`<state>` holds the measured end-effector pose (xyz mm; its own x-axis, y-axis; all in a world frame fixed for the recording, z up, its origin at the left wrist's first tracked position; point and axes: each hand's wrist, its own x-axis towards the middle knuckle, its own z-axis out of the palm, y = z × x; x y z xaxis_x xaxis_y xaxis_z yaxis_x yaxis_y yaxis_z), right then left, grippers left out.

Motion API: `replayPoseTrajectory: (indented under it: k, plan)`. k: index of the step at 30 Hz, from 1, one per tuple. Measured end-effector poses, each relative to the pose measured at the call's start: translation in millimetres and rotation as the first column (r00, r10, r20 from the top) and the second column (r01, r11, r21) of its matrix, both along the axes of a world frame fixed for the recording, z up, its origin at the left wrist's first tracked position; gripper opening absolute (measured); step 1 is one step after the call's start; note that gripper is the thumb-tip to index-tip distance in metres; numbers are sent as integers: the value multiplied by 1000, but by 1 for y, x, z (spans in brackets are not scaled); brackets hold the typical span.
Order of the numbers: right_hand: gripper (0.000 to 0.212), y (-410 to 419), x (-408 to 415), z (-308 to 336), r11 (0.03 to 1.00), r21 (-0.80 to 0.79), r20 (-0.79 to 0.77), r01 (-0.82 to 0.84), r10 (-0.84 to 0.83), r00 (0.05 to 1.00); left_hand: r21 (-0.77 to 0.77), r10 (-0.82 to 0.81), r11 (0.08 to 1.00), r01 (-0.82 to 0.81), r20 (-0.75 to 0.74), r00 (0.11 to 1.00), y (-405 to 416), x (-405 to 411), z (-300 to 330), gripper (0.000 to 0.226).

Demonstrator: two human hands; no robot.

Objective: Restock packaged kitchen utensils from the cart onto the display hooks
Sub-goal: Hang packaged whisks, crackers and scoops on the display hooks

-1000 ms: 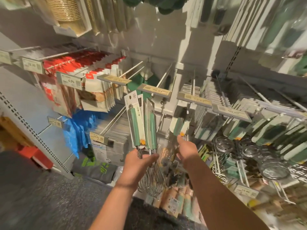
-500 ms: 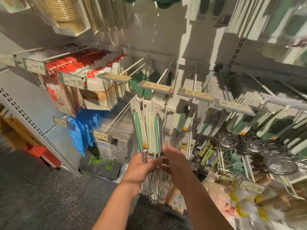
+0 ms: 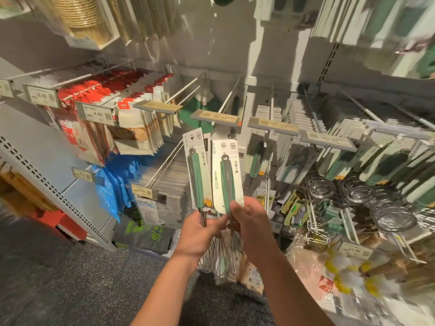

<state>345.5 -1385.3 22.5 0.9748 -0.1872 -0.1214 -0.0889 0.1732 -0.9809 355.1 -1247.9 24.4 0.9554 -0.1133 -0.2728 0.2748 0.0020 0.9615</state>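
The left hand (image 3: 200,234) grips the steel necks of two green-handled wire whisks on white cards (image 3: 199,170), held upright just below the grey price-label strip (image 3: 215,117) of the display hook (image 3: 229,96). The right hand (image 3: 250,222) pinches the lower end of the green-handled whisk on the front white card (image 3: 227,177), just right of the others. Below the strip, the wire loops (image 3: 221,252) hang under both hands.

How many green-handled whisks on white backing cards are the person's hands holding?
2, maybe more hidden behind: one carded green-handled whisk gripped by the left hand, the other pinched by the right hand, beside it.
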Motion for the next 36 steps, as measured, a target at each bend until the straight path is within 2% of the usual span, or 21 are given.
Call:
replayPoseTrajectory:
  k: [5, 9, 11, 14, 16, 17, 19, 22, 26, 28, 33, 36]
  plan:
    - [11, -1, -5, -6, 986, -114, 42, 120, -116, 992, 96, -14, 995, 12, 21, 1000, 4, 3, -3, 26]
    - [9, -2, -10, -6, 977, -114, 82, 182, -173, 981, 119, -43, 992, 40, 18, 999, -1, 4, -5, 33]
    - [10, -5, -12, -5, 969, -112, 74, 221, -214, 974, 127, -50, 991, 49, 2, 999, -2, 3, -4, 50]
    - [13, -8, -15, -5, 954, -90, 75, 285, -279, 957, 156, -55, 986, 55, -6, 998, -1, 1, -3, 88]
    - [15, -9, -14, -6, 942, -83, 84, 325, -318, 944, 140, -51, 989, 53, -17, 999, -1, 1, -3, 98]
    - [14, -10, -13, -8, 934, -83, 80, 347, -340, 937, 129, -52, 990, 54, -22, 998, -2, 1, -2, 94]
    - [12, -13, -9, -13, 913, -102, 55, 394, -391, 919, 122, -56, 991, 59, -25, 998, -4, 0, 0, 70]
    - [22, -12, -6, -20, 898, -111, 8, 426, -428, 904, 133, -34, 990, 37, -26, 999, -6, 1, -3, 39]
    - [20, -7, -7, -24, 879, -68, 7, 471, -472, 882, 150, 1, 989, 1, -13, 1000, -3, 3, -7, 35]
    - [21, -6, -6, -24, 866, -70, 11, 495, -496, 869, 163, 9, 987, -7, -9, 1000, -1, 5, -7, 37]
    - [18, -7, 0, -18, 831, -107, 12, 546, -548, 836, 167, 18, 986, -20, 14, 1000, 0, 7, -5, 24]
    - [16, -10, 7, -15, 843, -116, -13, 525, -530, 848, 167, 31, 985, -34, 18, 999, -2, 9, -4, 23]
